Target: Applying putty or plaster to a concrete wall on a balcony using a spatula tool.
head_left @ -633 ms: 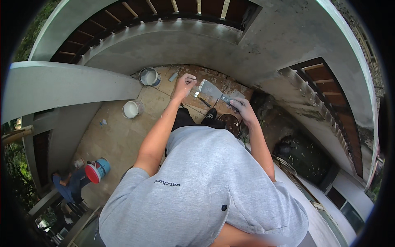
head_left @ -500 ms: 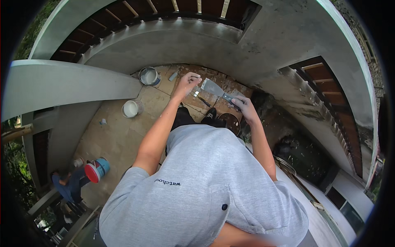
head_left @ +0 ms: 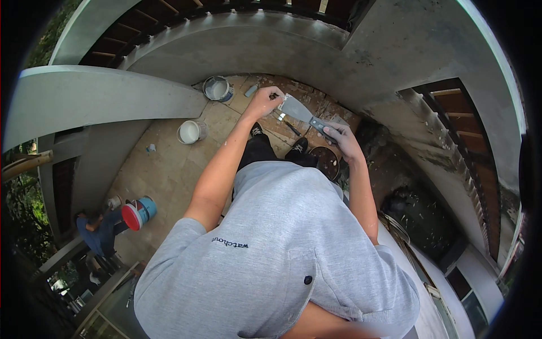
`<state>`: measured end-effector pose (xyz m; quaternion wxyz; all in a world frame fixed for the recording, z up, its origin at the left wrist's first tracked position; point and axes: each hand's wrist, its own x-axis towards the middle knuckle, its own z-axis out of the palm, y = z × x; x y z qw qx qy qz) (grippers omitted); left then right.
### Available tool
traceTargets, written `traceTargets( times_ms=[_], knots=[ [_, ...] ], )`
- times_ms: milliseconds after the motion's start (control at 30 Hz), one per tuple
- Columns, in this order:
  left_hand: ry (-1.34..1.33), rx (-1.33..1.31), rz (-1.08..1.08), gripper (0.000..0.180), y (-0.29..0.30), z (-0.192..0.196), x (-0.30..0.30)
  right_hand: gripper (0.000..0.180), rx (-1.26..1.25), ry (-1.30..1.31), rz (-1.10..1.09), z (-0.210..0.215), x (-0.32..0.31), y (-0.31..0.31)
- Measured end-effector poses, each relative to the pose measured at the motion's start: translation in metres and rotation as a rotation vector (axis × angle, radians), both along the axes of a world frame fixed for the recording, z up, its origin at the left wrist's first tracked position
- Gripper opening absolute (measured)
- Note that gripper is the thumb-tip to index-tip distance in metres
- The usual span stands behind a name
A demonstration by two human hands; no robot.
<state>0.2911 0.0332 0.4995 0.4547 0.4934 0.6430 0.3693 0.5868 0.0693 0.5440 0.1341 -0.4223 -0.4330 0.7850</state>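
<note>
My right hand (head_left: 344, 140) is closed round the handle of a wide putty knife (head_left: 298, 109), whose blade points up and to the left. Pale residue marks the blade's far edge. My left hand (head_left: 266, 103) has its fingers curled in a pinch right at that edge and seems to touch it. Whatever sits between those fingertips, if anything, is too small to make out. White smears cover the fingers of both hands.
Two buckets of white material, one farther off (head_left: 218, 89) and one nearer (head_left: 192, 131), stand on the tiled floor to the left. A round dark container (head_left: 325, 163) is by my feet. At lower left a person (head_left: 100, 230) is beside a blue-and-red bucket (head_left: 139, 213). A curved wall (head_left: 282, 59) rises ahead.
My left fingertips have come up against the blade's far edge, closing the small gap. The whole view has shifted slightly, and the right hand still grips the handle.
</note>
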Motion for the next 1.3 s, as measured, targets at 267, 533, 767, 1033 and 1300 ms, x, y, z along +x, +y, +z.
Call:
traceTargets(
  times_ms=[267,533,767,1033,1300],
  knots=[
    [-0.238,-0.118,0.084,0.015,0.006,0.029,-0.007,0.025,-0.038,0.113,-0.095,-0.007,0.011,0.008],
    [-0.419,-0.193,0.0,0.022,0.016,0.015,0.005,0.023,-0.062,0.152,0.038,-0.009,0.01,0.018],
    [-0.425,-0.326,0.009,0.015,0.036,0.001,0.009,0.016,0.104,-0.058,0.07,-0.001,0.029,0.026],
    [0.003,-0.172,-0.1,0.013,0.055,-0.034,0.021,0.008,0.414,-0.283,-0.219,0.064,0.073,0.054],
    [0.646,0.154,-0.433,0.014,0.087,-0.013,0.097,0.015,0.896,-0.26,-0.702,0.15,0.06,0.113]
  ],
)
